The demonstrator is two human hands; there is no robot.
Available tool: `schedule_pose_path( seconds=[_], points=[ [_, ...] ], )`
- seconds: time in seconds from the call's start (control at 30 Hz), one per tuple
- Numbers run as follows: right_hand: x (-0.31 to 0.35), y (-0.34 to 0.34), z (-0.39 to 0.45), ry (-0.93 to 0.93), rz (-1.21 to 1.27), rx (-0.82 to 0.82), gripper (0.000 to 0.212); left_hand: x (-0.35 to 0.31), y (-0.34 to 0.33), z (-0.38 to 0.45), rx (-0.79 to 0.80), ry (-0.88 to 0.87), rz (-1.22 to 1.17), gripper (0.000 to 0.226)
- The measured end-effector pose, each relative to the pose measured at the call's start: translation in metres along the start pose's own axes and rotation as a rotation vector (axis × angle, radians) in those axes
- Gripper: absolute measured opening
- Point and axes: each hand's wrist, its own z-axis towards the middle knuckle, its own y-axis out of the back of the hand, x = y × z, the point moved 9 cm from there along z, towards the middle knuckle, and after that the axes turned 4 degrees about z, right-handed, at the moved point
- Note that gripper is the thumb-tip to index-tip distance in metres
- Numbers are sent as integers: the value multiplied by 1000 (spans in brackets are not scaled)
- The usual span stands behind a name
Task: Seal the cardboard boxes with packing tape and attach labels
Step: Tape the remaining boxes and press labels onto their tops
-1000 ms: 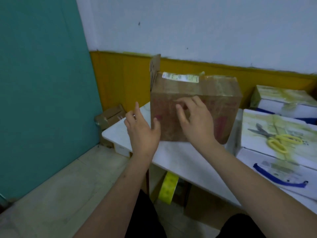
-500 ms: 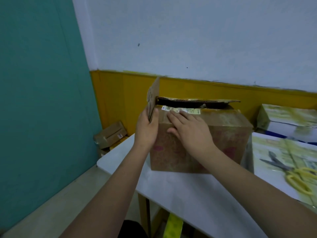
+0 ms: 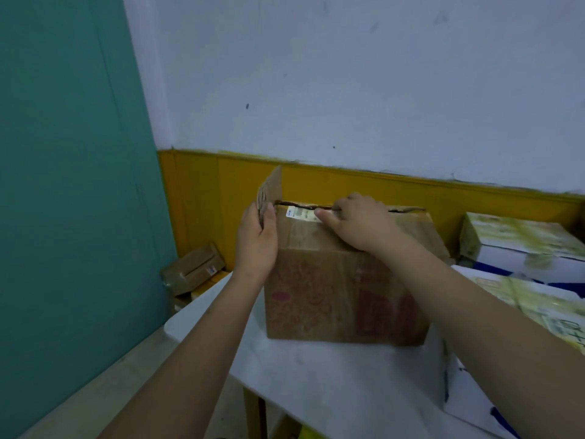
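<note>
Brown cardboard box (image 3: pixel 342 289) sits centre frame on a white table (image 3: pixel 332 384), its front face w/ faded red print turned to the camera. Near top flap is folded down; a white label (image 3: pixel 303 214) is stuck along that flap's far edge, left of centre. Short side flap (image 3: pixel 270 188) at the box's upper-left corner stands upright. A dark gap shows along the top betw. the near flap and the far one. Left hand (image 3: pixel 258 242), centre-left of frame, grips the base of the upright side flap at the corner: thumb on the box side, fingers wrapped behind the flap, mostly hidden. Right hand (image 3: pixel 359 221), just right of the label, is curled over the near flap's far edge, fingertips hooked into the gap, thumb lying flat on the flap and touching the label's right end. Far right of frame: white boxes w/ yellow-green print (image 3: pixel 519 245), stacked beside the table. Left of the table, low, a small cardboard parcel (image 3: pixel 193 269) lies against the yellow wall panel (image 3: pixel 221 198). Teal wall (image 3: pixel 69 185) fills the left of the frame.
</note>
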Motion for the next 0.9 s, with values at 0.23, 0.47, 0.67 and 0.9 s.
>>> schedule_pose_path(
  seconds=[0.23,0.47,0.67,0.9],
  points=[
    [5,83,-25,84,398,-260,52,-6,-1,4,97,277,-285,46],
    [21,30,-43,148,211,683,39,-9,-16,10,499,303,-208,84],
    [-31,-19,-20,-52,-125,715,75,-24,-18,-7,557,49,167,118],
    [-52,-5,7,-12,-163,603,93,-22,-16,-6,517,-40,221,127]
  ],
)
